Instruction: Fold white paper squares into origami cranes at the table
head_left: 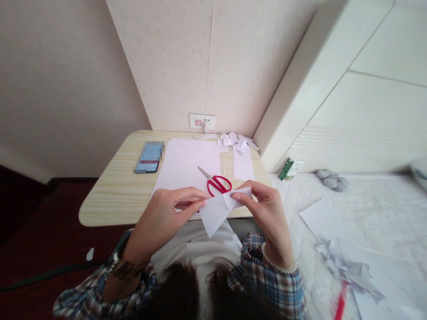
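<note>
A folded white sheet of paper (215, 213) is held up between my two hands, over the front edge of the table. One corner of it points down toward my lap. My left hand (176, 206) pinches its left corner between thumb and fingers. At the right end, my right hand (262, 202) grips the paper with the thumb in front and the fingers behind. Just beyond the paper lie scissors (222, 184) with red handles, blades pointing away to the left. Under them is a large white sheet (187, 162) on the table.
A phone (148, 158) lies on the left of the wooden table (110, 195). Folded paper pieces (235, 141) are heaped at the back right, by a paper strip (243, 164). On the white bed cover at right are a green carton (289, 169), more folded papers (353, 271) and a red object (341, 300).
</note>
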Tool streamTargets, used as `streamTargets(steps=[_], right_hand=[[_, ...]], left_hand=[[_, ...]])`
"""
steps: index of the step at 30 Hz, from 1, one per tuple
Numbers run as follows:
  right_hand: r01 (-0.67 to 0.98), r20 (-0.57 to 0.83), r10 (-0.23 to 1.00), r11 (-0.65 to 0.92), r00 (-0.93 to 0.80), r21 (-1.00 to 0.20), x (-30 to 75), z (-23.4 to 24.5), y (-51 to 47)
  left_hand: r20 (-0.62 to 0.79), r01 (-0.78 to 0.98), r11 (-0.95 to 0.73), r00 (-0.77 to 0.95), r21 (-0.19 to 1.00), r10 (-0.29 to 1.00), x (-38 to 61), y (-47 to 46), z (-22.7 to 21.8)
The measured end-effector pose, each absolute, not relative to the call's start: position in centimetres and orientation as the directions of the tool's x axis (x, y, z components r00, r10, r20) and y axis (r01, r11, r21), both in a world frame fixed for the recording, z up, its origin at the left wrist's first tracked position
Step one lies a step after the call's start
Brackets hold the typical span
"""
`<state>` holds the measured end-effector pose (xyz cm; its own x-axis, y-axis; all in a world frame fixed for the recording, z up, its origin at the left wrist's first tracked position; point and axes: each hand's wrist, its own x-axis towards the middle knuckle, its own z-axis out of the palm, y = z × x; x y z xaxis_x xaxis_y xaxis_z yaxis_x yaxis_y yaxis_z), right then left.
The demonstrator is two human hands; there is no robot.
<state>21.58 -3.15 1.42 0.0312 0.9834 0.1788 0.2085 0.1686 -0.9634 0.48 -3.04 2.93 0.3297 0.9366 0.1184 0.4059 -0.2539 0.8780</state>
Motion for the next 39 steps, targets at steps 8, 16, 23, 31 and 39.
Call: streamTargets(steps=[8,16,23,31,39], right_hand=[[0.248,0.177,0.984,0.168,0.018,-0.954,20.8,1.8,-3.5],[0.236,0.230,0.973,0.229,-0.024,-0.944,20.4,1.7,-3.4],[0.266,0.283,0.959,0.269,0.016,-0.926,20.3,1.7,-3.6],[0.264,0.282,0.960,0.272,0.000,-0.926,20.1,1.8,-4.0],[0.327,0.332,0.943,0.309,0.017,-0.893,20.2,1.5,-3.6]], left_hand=[[0.059,0.426,-0.206,0.333,0.881,0.941,0.8,-3.1,3.0],[0.008,0.406,-0.137,0.305,0.904,0.952,1.0,-3.2,3.0],[0.049,0.395,-0.185,0.331,0.900,0.942,1.0,-3.0,3.0],[0.053,0.422,-0.196,0.327,0.885,0.944,0.8,-3.0,3.0],[0.051,0.390,-0.183,0.325,0.902,0.944,1.1,-3.0,2.9]])
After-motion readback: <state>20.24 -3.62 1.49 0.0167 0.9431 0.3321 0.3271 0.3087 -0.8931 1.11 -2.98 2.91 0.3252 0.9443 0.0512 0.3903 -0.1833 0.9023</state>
